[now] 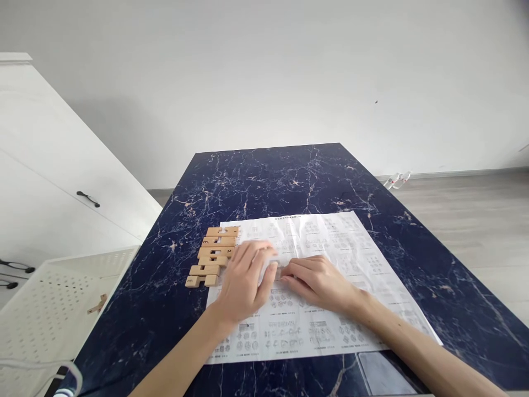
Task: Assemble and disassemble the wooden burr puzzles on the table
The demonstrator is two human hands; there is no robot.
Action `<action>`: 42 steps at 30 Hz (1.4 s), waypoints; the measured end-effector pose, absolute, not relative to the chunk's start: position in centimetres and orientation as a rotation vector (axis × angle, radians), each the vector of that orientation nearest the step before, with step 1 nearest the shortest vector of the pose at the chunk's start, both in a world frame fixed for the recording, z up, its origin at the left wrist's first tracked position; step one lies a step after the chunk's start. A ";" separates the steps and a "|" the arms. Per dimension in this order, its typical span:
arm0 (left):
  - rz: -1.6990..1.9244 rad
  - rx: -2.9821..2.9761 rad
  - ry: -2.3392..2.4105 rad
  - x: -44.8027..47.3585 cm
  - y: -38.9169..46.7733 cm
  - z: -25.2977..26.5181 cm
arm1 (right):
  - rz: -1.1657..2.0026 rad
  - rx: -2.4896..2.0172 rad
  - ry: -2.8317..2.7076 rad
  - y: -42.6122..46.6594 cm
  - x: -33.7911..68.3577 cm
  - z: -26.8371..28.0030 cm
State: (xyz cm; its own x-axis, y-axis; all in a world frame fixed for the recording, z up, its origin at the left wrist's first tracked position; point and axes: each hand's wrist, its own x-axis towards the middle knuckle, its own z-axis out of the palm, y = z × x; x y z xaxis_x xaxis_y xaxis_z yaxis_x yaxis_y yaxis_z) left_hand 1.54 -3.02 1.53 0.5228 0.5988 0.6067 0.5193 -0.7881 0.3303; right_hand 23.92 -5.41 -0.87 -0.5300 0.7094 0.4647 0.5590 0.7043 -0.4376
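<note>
A creased white sheet (330, 331) printed with small diagrams and text lies on the dark blue marbled table. My left hand (243, 284) hovers over or rests on its left half, palm down, thumb apart from the bent fingers, nothing seen in it. Beside its knuckles, several notched wooden puzzle pieces (218, 241) form a column across the sheet's left edge, some marked with numbers. My right hand (318, 281) lies low on the middle of the sheet, its thumb and fingers drawn together. What its fingertips hold, if anything, I cannot make out.
A white perforated basket (37, 298) stands left of the table (264, 182), with a small wooden piece (97, 304) in it. A phone-like dark slab (382, 375) lies at the near edge. A white cabinet (61, 165) is at left; clear bottles (397, 180) are on the floor.
</note>
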 end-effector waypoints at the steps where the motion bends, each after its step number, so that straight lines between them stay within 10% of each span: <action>1: 1.135 2.635 1.070 1.5 -2.9 1.6 | 0.318 -0.967 -2.284 -5.4 23.9 -0.9; 42: 0.586 2.512 1.636 0.3 -1.2 -2.4 | 0.330 -1.022 -2.295 -5.4 23.9 -0.8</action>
State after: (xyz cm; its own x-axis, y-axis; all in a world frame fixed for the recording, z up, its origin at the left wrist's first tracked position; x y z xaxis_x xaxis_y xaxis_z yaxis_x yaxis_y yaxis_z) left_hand 0.30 -1.16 -2.44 0.3537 0.8959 0.2688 0.8627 -0.4235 0.2763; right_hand 23.85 -5.44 -0.83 -0.5246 0.7395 0.4219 0.5908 0.6730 -0.4450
